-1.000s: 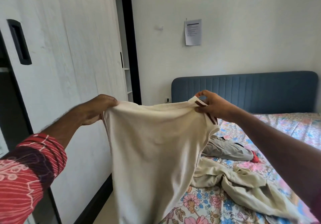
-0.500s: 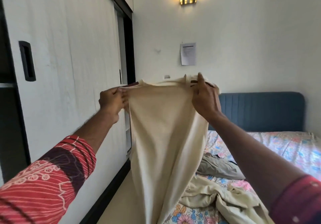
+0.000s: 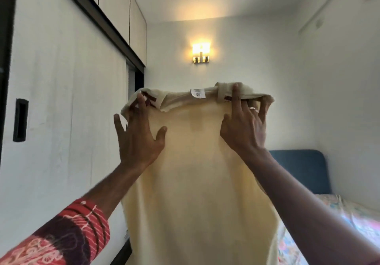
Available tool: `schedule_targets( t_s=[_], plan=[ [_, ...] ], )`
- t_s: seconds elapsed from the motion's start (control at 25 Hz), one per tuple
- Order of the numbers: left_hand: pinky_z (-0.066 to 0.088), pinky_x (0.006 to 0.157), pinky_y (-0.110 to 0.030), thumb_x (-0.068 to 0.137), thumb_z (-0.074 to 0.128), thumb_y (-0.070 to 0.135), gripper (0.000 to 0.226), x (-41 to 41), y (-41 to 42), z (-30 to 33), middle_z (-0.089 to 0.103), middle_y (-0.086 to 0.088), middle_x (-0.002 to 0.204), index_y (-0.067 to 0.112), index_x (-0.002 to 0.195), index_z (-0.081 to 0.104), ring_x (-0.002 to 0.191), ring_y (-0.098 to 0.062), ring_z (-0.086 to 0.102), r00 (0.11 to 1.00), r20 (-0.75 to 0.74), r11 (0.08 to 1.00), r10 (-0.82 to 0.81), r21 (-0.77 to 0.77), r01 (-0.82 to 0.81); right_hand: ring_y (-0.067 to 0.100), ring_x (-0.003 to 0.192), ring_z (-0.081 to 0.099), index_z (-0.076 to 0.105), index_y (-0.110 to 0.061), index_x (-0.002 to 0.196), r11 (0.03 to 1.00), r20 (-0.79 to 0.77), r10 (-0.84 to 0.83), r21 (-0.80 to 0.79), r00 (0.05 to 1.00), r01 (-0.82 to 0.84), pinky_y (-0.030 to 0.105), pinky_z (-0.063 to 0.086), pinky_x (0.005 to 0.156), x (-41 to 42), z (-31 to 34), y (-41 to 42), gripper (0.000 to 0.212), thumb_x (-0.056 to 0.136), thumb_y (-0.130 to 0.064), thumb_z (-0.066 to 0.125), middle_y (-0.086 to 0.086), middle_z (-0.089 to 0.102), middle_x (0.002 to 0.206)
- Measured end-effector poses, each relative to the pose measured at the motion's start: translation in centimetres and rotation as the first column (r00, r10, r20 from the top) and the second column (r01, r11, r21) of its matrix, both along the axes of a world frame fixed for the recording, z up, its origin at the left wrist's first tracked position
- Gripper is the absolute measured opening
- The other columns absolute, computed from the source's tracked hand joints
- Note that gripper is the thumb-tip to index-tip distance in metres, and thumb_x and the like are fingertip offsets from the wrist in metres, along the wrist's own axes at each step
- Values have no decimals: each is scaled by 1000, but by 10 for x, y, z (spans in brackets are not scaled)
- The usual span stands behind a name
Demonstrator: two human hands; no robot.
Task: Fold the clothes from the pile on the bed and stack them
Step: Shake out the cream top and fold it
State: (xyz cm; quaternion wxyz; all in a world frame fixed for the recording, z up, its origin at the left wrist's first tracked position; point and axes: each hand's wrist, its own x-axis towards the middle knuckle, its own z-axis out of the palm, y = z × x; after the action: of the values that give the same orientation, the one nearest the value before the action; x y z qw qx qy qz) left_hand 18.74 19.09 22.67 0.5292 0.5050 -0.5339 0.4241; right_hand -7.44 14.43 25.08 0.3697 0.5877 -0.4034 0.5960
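Hanging from two raised hands, a cream shirt [image 3: 197, 182] fills the middle of the view, its body dropping straight down out of the bottom of the picture. The left hand [image 3: 139, 139] pinches the shirt's upper left corner between fingertips at the top edge, while its thumb and little finger stand spread away from the cloth. The right hand [image 3: 244, 124] pinches the upper right corner the same way, fingers curled over the folded top edge (a ring shows on one finger). So each grip is closed on fabric at the shoulder line, and the shirt is held up in the air, to the left of the bed. A small white label [image 3: 197, 93] sits at the neckline between the two hands, and dark red trim peeks out near each grip. A red patterned sleeve [image 3: 61, 238] covers the left forearm at the near left. To the left stands a pale wardrobe [image 3: 67, 104] with a dark recessed handle [image 3: 20, 120]. A lit wall lamp [image 3: 201, 53] glows on the far wall above the shirt. At the right, a blue headboard [image 3: 298, 170] and a floral bedsheet [image 3: 353, 219] are partly visible.
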Motion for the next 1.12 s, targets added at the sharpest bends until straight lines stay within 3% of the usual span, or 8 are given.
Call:
schedule_targets(
  t_s=[0.2,0.36,0.48,0.64,0.8,0.96,1.04,1.12],
  plan=[
    [22,116,-59,90,62,46,103,-35,31,58,38,-5,161,20,163,-6,146,-25,39,1000,-12,987,21,-159,-23,35,106,71,39,-11,154,977,108,-133,-155,985,149,60,1,126,-39,63,55,71,85,-24,52,15,75,109],
    [39,103,-53,92,60,48,97,-41,3,46,43,-8,156,19,163,0,137,-31,48,999,-23,998,-24,50,26,34,90,74,44,-13,151,988,39,-151,-13,988,151,61,-5,125,-52,57,42,68,84,-22,53,7,73,79],
    [37,111,-51,94,61,50,98,-39,-47,-37,29,-10,165,22,164,-2,144,-32,40,994,-69,913,-79,396,100,33,95,73,44,-14,149,975,-97,-136,162,986,150,64,-5,125,-63,-22,-11,70,80,-9,52,9,77,91],
    [29,118,-53,91,65,48,112,-41,-103,-219,7,2,171,39,156,-26,154,-25,22,971,-211,574,-109,784,235,28,88,74,54,-10,144,899,-244,-88,398,966,182,73,10,120,-80,-217,-85,75,71,5,44,6,76,95],
    [31,114,-57,90,65,48,115,-49,-129,-364,11,6,171,37,154,-30,153,-22,25,976,-214,363,-45,907,215,23,90,75,63,-20,135,687,-386,-2,670,923,282,79,2,115,-105,-387,-130,65,71,-11,69,-5,77,97],
    [25,115,-57,93,65,42,113,-49,-152,-409,14,6,170,35,153,-31,155,-19,19,980,-188,372,-71,906,201,23,71,74,66,-22,92,661,-353,-51,689,934,296,81,8,114,-98,-426,-153,24,73,-25,79,-2,73,75],
    [20,117,-59,93,64,43,111,-43,-188,-417,11,10,170,38,154,-29,156,-15,16,975,-209,366,-80,903,224,25,75,75,66,-20,99,700,-298,-25,676,954,230,79,12,114,-88,-425,-185,30,72,-18,80,0,75,80],
    [15,121,-61,93,62,53,109,-35,-223,-429,-6,15,168,50,149,-31,156,-14,2,936,-344,221,-78,909,353,23,114,70,51,-33,136,488,-253,116,857,960,167,76,4,117,-90,-429,-218,64,78,-16,72,2,71,122]
  ],
)
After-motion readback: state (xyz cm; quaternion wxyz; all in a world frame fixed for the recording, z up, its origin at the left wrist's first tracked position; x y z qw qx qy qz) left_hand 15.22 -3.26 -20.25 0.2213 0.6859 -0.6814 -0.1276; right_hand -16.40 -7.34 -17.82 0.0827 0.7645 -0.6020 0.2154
